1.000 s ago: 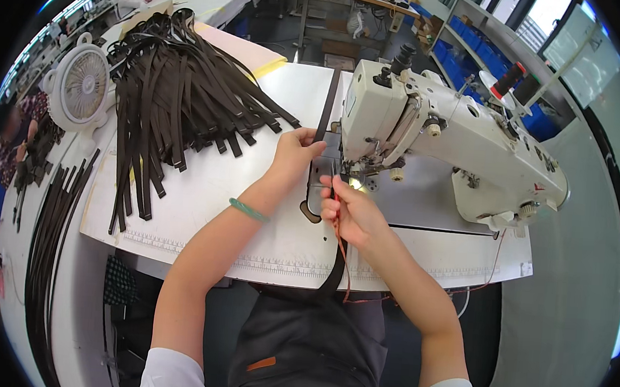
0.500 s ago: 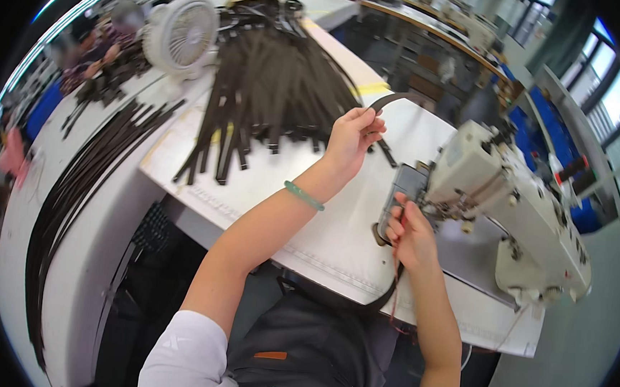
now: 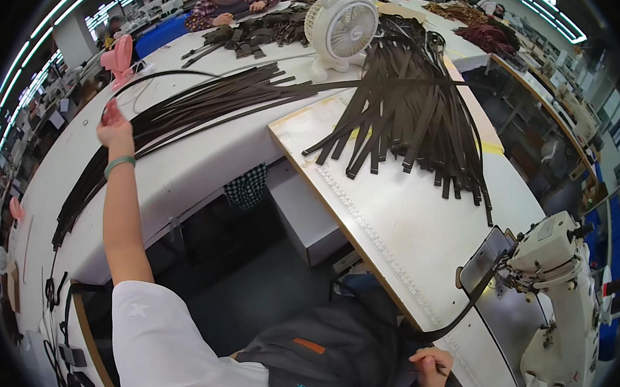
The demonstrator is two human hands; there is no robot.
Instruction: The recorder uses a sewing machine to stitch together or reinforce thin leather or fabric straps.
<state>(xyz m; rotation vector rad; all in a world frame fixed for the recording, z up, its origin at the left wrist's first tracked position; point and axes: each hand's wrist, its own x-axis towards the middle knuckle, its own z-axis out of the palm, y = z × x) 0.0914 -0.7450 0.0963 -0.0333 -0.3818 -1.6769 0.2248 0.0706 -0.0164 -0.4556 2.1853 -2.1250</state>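
My left hand (image 3: 115,128), a green bangle on its wrist, reaches far left above a bundle of long dark straps (image 3: 201,103). Its fingers are closed at the end of a dark strap (image 3: 162,73) that arcs away over the table. Near my lap at the lower right, my right hand (image 3: 430,367) is closed, and a small dark tip pokes out of its fingers; the rest is hidden. Above that hand, another dark strap (image 3: 465,314) hangs in a curve from the sewing machine (image 3: 556,275) over the table edge toward my apron (image 3: 321,345).
A thick pile of dark straps (image 3: 409,107) spreads over the sewing table (image 3: 389,199). Behind it stand a white fan (image 3: 343,30) and, farther left, a pink fan (image 3: 119,58). Across the table a person (image 3: 230,4) in a checked shirt handles dark pieces.
My view has turned left. My left hand has swung from beside the sewing machine to the left strap bundle. My right hand has dropped from the machine toward my lap.
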